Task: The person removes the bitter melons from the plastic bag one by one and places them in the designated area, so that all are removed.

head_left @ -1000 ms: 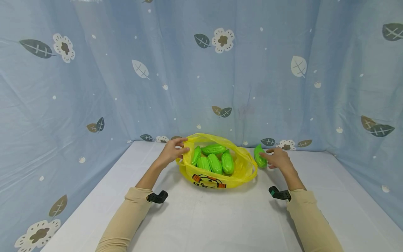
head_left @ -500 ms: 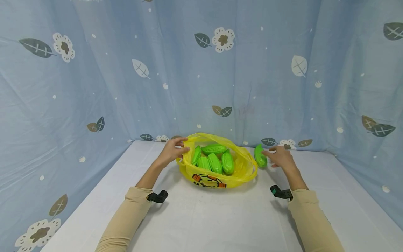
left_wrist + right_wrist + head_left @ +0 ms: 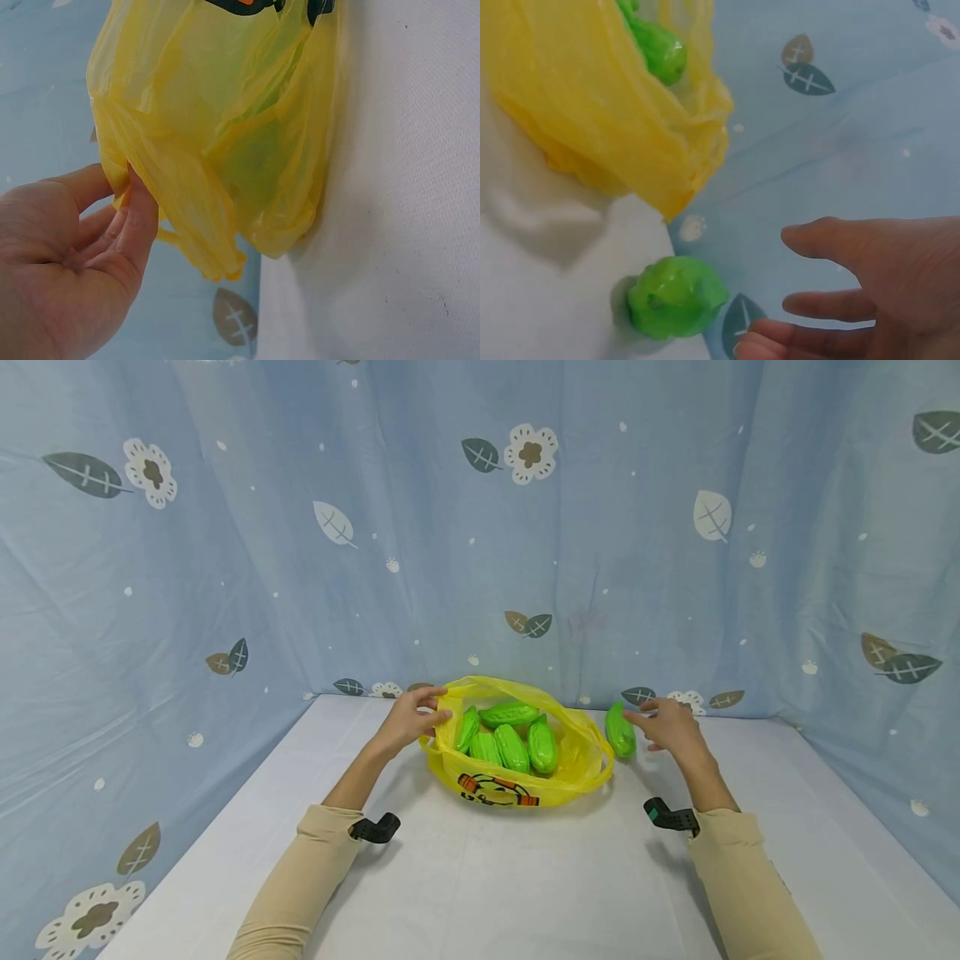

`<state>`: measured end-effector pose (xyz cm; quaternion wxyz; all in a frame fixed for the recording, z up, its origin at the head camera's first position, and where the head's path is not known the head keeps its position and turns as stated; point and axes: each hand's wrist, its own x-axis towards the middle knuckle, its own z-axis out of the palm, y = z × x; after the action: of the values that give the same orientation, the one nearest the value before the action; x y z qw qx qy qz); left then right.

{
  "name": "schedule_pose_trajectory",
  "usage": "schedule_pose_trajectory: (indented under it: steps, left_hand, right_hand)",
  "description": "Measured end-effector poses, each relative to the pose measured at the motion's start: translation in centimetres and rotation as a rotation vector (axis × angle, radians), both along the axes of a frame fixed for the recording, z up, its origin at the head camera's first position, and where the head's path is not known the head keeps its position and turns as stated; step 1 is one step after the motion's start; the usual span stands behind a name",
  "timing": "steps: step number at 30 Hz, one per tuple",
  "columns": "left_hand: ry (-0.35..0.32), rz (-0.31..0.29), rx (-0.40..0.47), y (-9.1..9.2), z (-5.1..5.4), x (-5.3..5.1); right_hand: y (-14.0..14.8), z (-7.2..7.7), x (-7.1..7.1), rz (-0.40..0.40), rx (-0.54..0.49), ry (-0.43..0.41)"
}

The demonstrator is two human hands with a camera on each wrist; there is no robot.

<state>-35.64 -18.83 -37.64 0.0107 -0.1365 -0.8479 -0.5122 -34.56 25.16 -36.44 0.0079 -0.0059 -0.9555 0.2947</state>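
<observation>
A yellow plastic bag (image 3: 558,789) lies with its mouth spread, several green vegetable-shaped pieces (image 3: 512,749) inside it. The left hand (image 3: 408,720) pinches the bag's left rim; in the left wrist view, thumb and fingers (image 3: 139,217) hold the thin yellow film (image 3: 180,150). One more green piece (image 3: 620,731) lies on the table just right of the bag. Beside it on the right is the right hand (image 3: 670,727), fingers spread and holding nothing. In the right wrist view a gap shows between that hand (image 3: 870,285) and the green piece (image 3: 676,298).
A white-covered table (image 3: 510,893) carries everything. Behind and at both sides hangs a blue curtain (image 3: 420,527) with leaf and flower prints. Black camera mounts (image 3: 377,828) are worn on both wrists.
The right hand has drawn back slightly to the right from the loose green piece, which lies about where it was. The left hand and the bag have stayed put.
</observation>
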Motion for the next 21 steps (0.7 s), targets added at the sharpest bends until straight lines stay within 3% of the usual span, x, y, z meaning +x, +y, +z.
schedule_pose_trajectory:
  steps: [21]
  left_hand:
    - [0.001,-0.002,-0.003,0.1,0.0,-0.1]
  right_hand:
    - [-1.6,2.4,1.5,0.027,0.087,0.007]
